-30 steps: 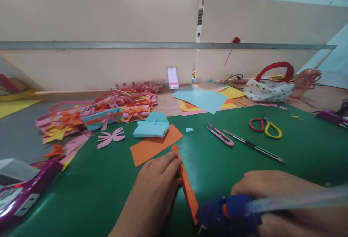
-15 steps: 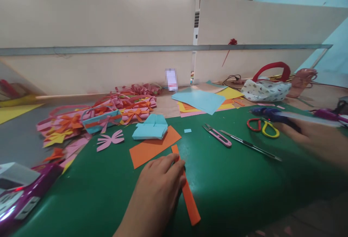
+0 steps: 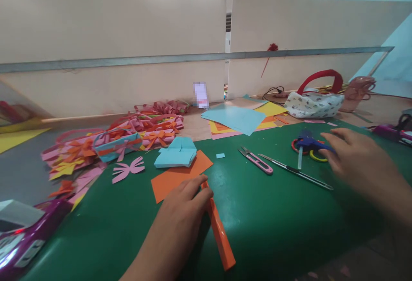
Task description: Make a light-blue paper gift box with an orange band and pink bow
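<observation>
My left hand [image 3: 180, 208] pinches the upper end of a narrow orange paper strip [image 3: 220, 233], which slants down to the right over the green mat. My right hand [image 3: 360, 156] is slightly blurred, its fingers apart by the handle of a blue glue gun [image 3: 307, 140]. A translucent glue stick [image 3: 300, 157] juts from the gun. Under the gun are scissors [image 3: 318, 156] with red and yellow handles, partly covered. Beyond my left hand lie an orange paper sheet [image 3: 175, 178] and a folded light-blue paper piece [image 3: 176, 156] on it.
Pink thread snips [image 3: 257, 161] and a pen-like tool [image 3: 296, 171] lie between my hands. At left are a pink paper bow [image 3: 128, 169], finished paper baskets [image 3: 119, 143] and a purple device [image 3: 35, 233]. Coloured sheets [image 3: 236, 117] and a patterned bag [image 3: 313, 105] are behind.
The glue gun has come down over the scissors and turned, and my right hand's fingers have spread beside it. My left hand has shifted slightly left; the strip has rolled a little.
</observation>
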A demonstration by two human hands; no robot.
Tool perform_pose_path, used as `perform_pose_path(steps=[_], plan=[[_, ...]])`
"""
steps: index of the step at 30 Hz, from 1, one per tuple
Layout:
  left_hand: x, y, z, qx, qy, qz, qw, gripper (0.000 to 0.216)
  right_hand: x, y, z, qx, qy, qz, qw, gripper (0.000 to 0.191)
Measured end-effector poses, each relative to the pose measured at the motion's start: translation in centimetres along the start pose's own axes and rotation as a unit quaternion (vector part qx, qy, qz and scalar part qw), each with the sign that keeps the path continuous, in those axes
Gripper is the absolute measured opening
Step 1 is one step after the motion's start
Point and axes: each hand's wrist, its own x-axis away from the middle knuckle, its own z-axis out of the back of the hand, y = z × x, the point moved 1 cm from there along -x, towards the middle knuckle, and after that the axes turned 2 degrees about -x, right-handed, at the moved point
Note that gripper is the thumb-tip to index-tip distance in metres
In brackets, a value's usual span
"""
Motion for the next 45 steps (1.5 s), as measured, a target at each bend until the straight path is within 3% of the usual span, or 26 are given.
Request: perform_pose_path(steps=[2,5,7,10,15,23,28,31,37,45], plan=[[-0.7,-0.2,0.2,0.001,-0.018,-0.03,0.999,0.02,1.7,-4.4,3.2,-0.124,0.04,0.052,0.99,0.034],[-1.2,-0.3,0.6,-0.017,-0.019,-0.073,0.997,0.017,4.7,-11.5,5.6,-0.334,0.015,0.126,0.934,0.021],[-0.8,-0.3,0.7,-0.03,-0.002,-0.083,0.996,0.014,6.1,-14.9,5.5,-0.396,-0.022,0.115,0.911,0.019],[0.8,-0.1,0.5,-0.013,0.029,-0.092,0.995,0.011,6.8,-17.2,4.6,-0.42,-0.047,0.107,0.9,0.008],[2.8,0.4,0.2,0.048,0.073,-0.073,0.993,0.015,6.4,-17.5,3.9,-0.443,-0.039,0.123,0.887,0.009],[1.6,0.3,0.5,0.063,-0.066,0.05,0.995,0.016,5.3,-18.0,3.7,-0.434,-0.105,0.094,0.89,0.012],[1.4,0.5,1.0,0.06,-0.095,0.056,0.992,0.017,4.4,-18.1,3.6,-0.402,-0.135,0.112,0.899,0.013],[1.7,0.6,1.0,0.038,-0.096,0.031,0.994,0.019,4.3,-18.0,3.6,-0.409,-0.118,0.132,0.895,0.015],[3.4,0.6,1.2,0.034,-0.027,0.02,0.999,0.005,5.7,-17.5,3.5,-0.417,-0.05,0.149,0.895,0.017],[5.3,0.4,0.5,0.028,0.121,-0.019,0.992,0.007,6.2,-17.3,3.8,-0.389,-0.038,0.165,0.906,0.02]])
